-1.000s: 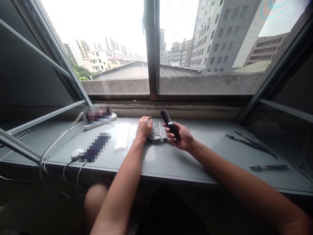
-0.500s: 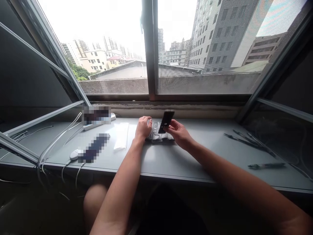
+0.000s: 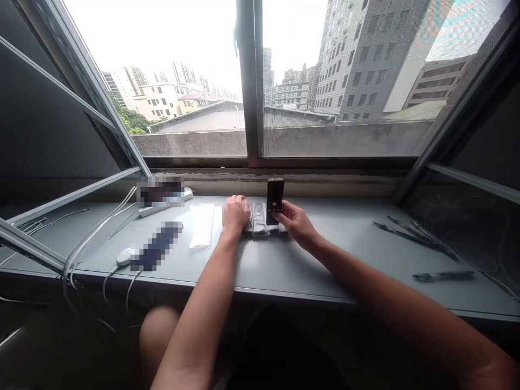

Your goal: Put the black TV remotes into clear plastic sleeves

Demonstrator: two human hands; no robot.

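My right hand [image 3: 298, 221] grips a black smartphone [image 3: 275, 194] near its lower end, thumb across the front. The phone stands nearly upright above the desk, with a small light mark low on its face. Below and behind it lies a row of small clear plastic packets [image 3: 260, 220], partly hidden by the phone. My left hand [image 3: 236, 213] is closed over the left end of this row, its fingers curled around a packet. What the packets contain is too small to make out.
A flat white plastic sleeve [image 3: 202, 226] lies left of my left hand. Further left are a blurred-out device [image 3: 157, 246], a white round charger [image 3: 123, 257] and a white power strip [image 3: 166, 205] with cables. Dark cables [image 3: 414, 238] and a green pen [image 3: 442, 275] lie right.
My right hand has turned the phone from a slant to nearly upright, so its face shows more squarely. My left hand has shifted slightly left and down, its fingers settling lower over the packet.
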